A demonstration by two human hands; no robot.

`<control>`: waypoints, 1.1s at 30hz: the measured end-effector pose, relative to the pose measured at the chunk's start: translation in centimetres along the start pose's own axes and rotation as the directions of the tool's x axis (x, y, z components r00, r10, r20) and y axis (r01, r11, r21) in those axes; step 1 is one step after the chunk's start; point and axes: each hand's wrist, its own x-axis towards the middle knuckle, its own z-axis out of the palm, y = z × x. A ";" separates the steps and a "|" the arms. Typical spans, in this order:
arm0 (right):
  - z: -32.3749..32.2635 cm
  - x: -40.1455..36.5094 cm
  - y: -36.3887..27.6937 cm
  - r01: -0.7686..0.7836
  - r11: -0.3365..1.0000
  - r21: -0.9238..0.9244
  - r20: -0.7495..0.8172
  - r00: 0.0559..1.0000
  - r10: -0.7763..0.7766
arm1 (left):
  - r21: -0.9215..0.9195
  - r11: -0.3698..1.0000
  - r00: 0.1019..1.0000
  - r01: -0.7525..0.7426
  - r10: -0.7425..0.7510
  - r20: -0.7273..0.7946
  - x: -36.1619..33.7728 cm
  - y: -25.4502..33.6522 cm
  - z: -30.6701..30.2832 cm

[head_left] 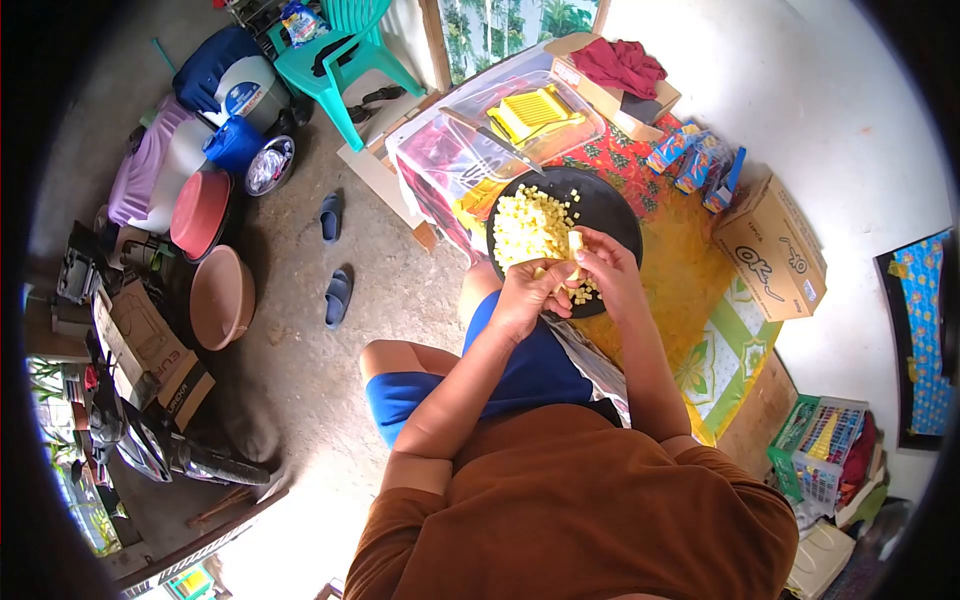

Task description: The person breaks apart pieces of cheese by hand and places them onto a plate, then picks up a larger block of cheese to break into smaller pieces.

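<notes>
A black round basin (617,208) stands in front of me, with a heap of small pale yellow cubes (530,225) on its left side. Over the near part of the basin, my right hand (612,264) pinches an upright pale yellow stick-shaped piece (575,243) between thumb and fingers. Close against it, my left hand (535,292) is closed with its fingers curled at the lower end of the piece. Bits of pale yellow show between the left fingers, though I cannot tell exactly what they grip. More cubes lie under the hands.
Behind the basin sits a clear plastic box with a yellow slotted tray (535,112). To the right are blue packets (690,160) and a cardboard box (770,250). Slippers (338,296), a pink basin (222,298) and a green chair (335,65) stand on the floor at left.
</notes>
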 end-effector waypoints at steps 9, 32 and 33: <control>0.1 0.0 -1.0 -0.062 0.978 0.200 -0.002 0.998 0.064 | -0.240 0.967 0.994 0.081 -0.061 0.091 -0.1 0.5 -0.5; -11.6 3.3 6.6 -0.056 0.940 -0.338 -0.381 0.921 -0.082 | -0.315 0.939 0.989 0.136 -0.109 0.101 -0.2 0.4 -1.6; -10.5 2.9 5.3 -0.066 0.980 -0.186 -0.348 0.937 -0.003 | -0.288 0.950 0.993 0.117 -0.103 0.061 -0.4 0.7 -1.4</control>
